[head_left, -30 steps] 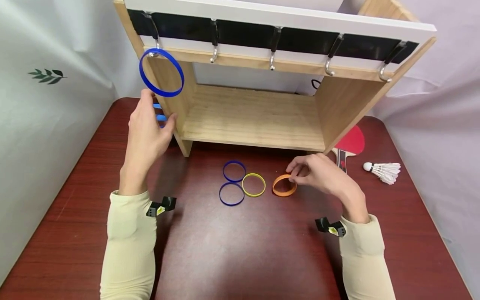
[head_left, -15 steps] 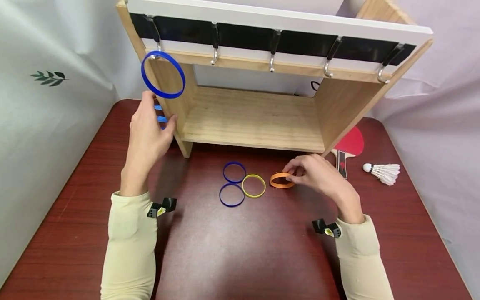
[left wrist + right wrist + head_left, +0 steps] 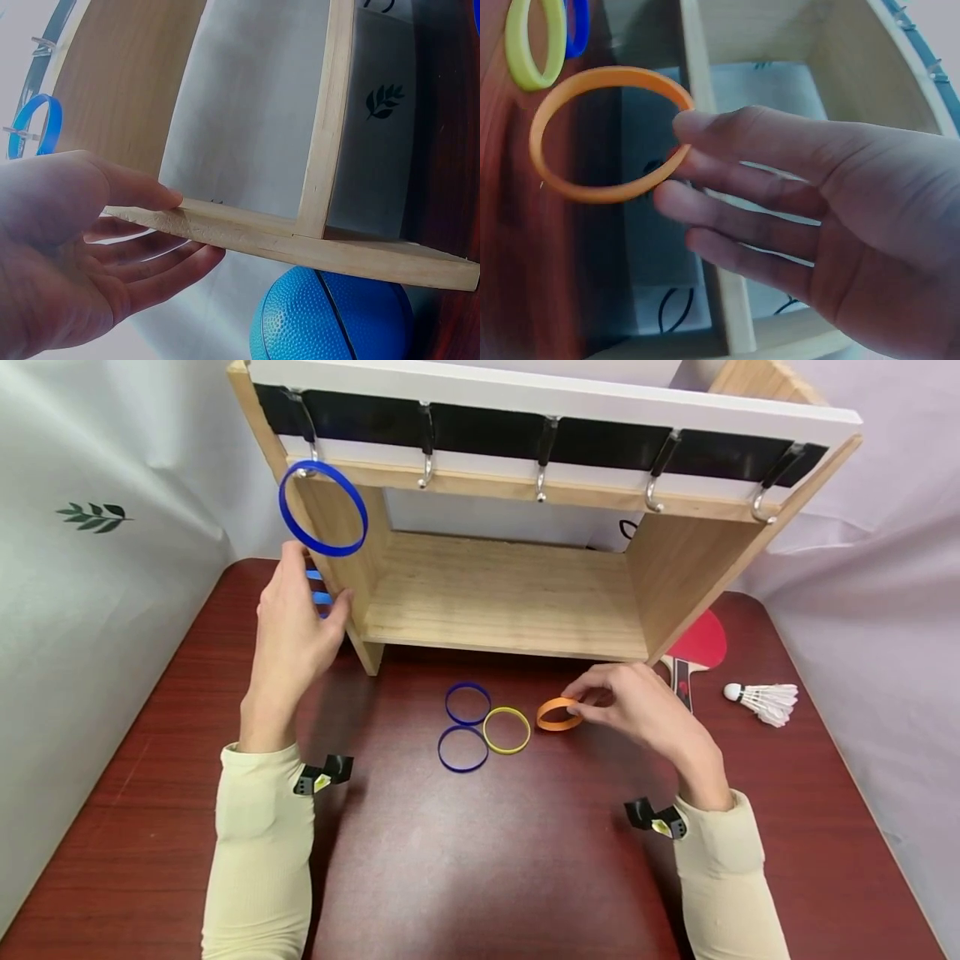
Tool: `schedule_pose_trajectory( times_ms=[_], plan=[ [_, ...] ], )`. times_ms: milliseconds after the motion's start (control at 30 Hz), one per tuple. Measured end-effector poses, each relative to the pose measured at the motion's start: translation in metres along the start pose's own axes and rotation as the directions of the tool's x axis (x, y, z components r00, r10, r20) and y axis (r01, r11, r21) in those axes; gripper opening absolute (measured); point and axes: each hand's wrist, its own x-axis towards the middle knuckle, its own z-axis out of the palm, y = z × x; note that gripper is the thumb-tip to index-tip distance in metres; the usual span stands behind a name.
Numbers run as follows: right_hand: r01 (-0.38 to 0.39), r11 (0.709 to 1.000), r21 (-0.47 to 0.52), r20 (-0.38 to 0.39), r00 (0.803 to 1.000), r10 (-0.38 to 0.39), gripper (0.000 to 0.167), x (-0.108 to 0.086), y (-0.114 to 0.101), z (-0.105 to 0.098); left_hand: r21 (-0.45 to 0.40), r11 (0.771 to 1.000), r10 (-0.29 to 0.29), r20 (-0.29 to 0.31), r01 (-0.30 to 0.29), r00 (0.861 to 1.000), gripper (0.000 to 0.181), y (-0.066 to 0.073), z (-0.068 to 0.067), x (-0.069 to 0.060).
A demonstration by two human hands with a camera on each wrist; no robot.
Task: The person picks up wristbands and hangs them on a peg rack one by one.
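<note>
My right hand [image 3: 637, 706] pinches the edge of an orange wristband [image 3: 607, 79] between thumb and index finger, slightly above the red-brown table. To its left lie a yellow wristband [image 3: 507, 752] and two dark blue wristbands [image 3: 462, 770] [image 3: 468, 684]. My left hand [image 3: 292, 622] grips the left side panel of a wooden rack [image 3: 247, 232], thumb on the inner face and the other fingers on the outer one. A blue wristband [image 3: 362, 518] hangs from the leftmost metal hook [image 3: 306, 435], just above that hand.
Several more hooks [image 3: 542, 460] line the rack's top rail. A blue ball [image 3: 330, 322] stands outside the left panel. At right lie a red table tennis paddle [image 3: 701, 639] and a white shuttlecock [image 3: 765, 700]. White cloth [image 3: 97, 652] hangs around the table.
My right hand has lifted the orange wristband from the table and shifted it slightly left and away from me, tilting it. My left hand keeps its grip on the rack.
</note>
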Motion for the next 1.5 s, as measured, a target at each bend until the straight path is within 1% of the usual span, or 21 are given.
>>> schedule_pose_trajectory(
  times_ms=[67, 100, 200, 267, 300, 333, 367, 400, 467, 533, 567, 633, 733, 800, 867, 933, 1033, 1100, 1200, 1367, 1500],
  plan=[
    [0.019, 0.999, 0.050, -0.022, 1.000, -0.018, 0.011, 0.000, -0.006, -0.001, 0.000, 1.000, -0.002, -0.002, 0.002, 1.000, 0.047, 0.000, -0.001, -0.001],
    [0.021, 0.996, 0.090, -0.030, 0.999, -0.018, 0.012, 0.000, -0.009, -0.002, 0.000, 1.000, -0.002, -0.003, 0.002, 1.000, 0.047, -0.001, -0.001, -0.001],
    [0.025, 0.980, 0.197, -0.071, 0.997, -0.011, 0.015, 0.000, -0.019, -0.003, -0.006, 1.000, -0.005, 0.001, 0.005, 1.000, 0.047, -0.001, 0.000, -0.002],
    [0.027, 0.952, 0.305, -0.107, 0.994, 0.007, 0.016, 0.000, -0.027, -0.001, -0.010, 1.000, -0.003, 0.009, 0.003, 1.000, 0.047, -0.001, 0.001, -0.002],
    [0.027, 0.927, 0.375, -0.122, 0.992, 0.021, 0.017, 0.001, -0.032, 0.000, -0.011, 1.000, -0.001, 0.012, 0.001, 1.000, 0.047, 0.000, 0.001, -0.001],
    [0.030, 0.893, 0.449, -0.134, 0.990, 0.034, 0.018, 0.003, -0.038, 0.002, -0.011, 1.000, 0.002, 0.013, -0.002, 1.000, 0.048, 0.000, 0.001, -0.001],
    [0.043, 0.842, 0.538, -0.146, 0.988, 0.043, 0.018, 0.006, -0.044, 0.004, -0.011, 1.000, 0.006, 0.011, -0.006, 1.000, 0.048, 0.000, 0.001, -0.001],
    [0.059, 0.780, 0.623, -0.156, 0.986, 0.050, 0.020, 0.010, -0.050, 0.006, -0.011, 1.000, 0.009, 0.009, -0.009, 1.000, 0.047, 0.000, 0.000, 0.000],
    [0.092, 0.644, 0.759, -0.177, 0.982, 0.068, 0.022, 0.020, -0.065, 0.010, -0.011, 1.000, 0.010, 0.004, -0.010, 1.000, 0.046, 0.000, 0.000, 0.000],
    [0.152, 0.522, 0.839, -0.220, 0.973, 0.072, 0.023, 0.034, -0.081, 0.012, -0.010, 1.000, 0.009, -0.001, -0.009, 1.000, 0.046, -0.001, -0.001, 0.000],
    [0.191, 0.468, 0.863, -0.252, 0.965, 0.072, 0.023, 0.042, -0.089, 0.012, -0.009, 1.000, 0.007, -0.002, -0.007, 1.000, 0.046, -0.001, -0.001, 0.000],
    [0.269, 0.389, 0.881, -0.325, 0.942, 0.085, 0.022, 0.059, -0.104, 0.008, -0.007, 1.000, 0.004, -0.001, -0.004, 1.000, 0.045, -0.002, -0.001, 0.000],
    [0.390, 0.281, 0.877, -0.437, 0.891, 0.123, 0.020, 0.082, -0.123, 0.001, -0.002, 1.000, 0.007, -0.003, -0.007, 1.000, 0.045, -0.003, 0.000, 0.000],
    [0.446, 0.228, 0.866, -0.486, 0.857, 0.169, 0.019, 0.095, -0.131, -0.004, 0.001, 1.000, 0.015, -0.006, -0.015, 1.000, 0.044, -0.003, 0.000, 0.000],
    [0.476, 0.185, 0.860, -0.508, 0.833, 0.220, 0.018, 0.105, -0.137, -0.008, 0.006, 1.000, 0.023, -0.009, -0.023, 1.000, 0.044, -0.003, 0.000, 0.000],
    [0.486, 0.168, 0.858, -0.514, 0.817, 0.261, 0.018, 0.111, -0.139, -0.010, 0.009, 1.000, 0.028, -0.011, -0.028, 1.000, 0.044, -0.003, 0.000, 0.000],
    [0.488, 0.164, 0.857, -0.515, 0.803, 0.301, 0.018, 0.118, -0.138, -0.011, 0.010, 1.000, 0.025, -0.009, -0.025, 1.000, 0.044, -0.002, 0.000, 0.000],
    [0.489, 0.164, 0.856, -0.516, 0.797, 0.314, 0.018, 0.120, -0.137, -0.011, 0.010, 1.000, 0.023, -0.006, -0.023, 1.000, 0.044, -0.002, 0.000, 0.000],
    [0.488, 0.167, 0.857, -0.515, 0.796, 0.318, 0.018, 0.122, -0.134, -0.010, 0.008, 1.000, 0.021, -0.003, -0.021, 1.000, 0.044, -0.001, 0.000, 0.001],
    [0.476, 0.176, 0.862, -0.507, 0.802, 0.317, 0.019, 0.122, -0.133, -0.009, 0.006, 1.000, 0.016, -0.002, -0.016, 1.000, 0.045, -0.001, -0.001, 0.000],
    [0.466, 0.176, 0.867, -0.498, 0.807, 0.319, 0.019, 0.122, -0.133, -0.007, 0.003, 1.000, 0.015, 0.000, -0.015, 1.000, 0.045, -0.002, -0.001, 0.000]
  ],
)
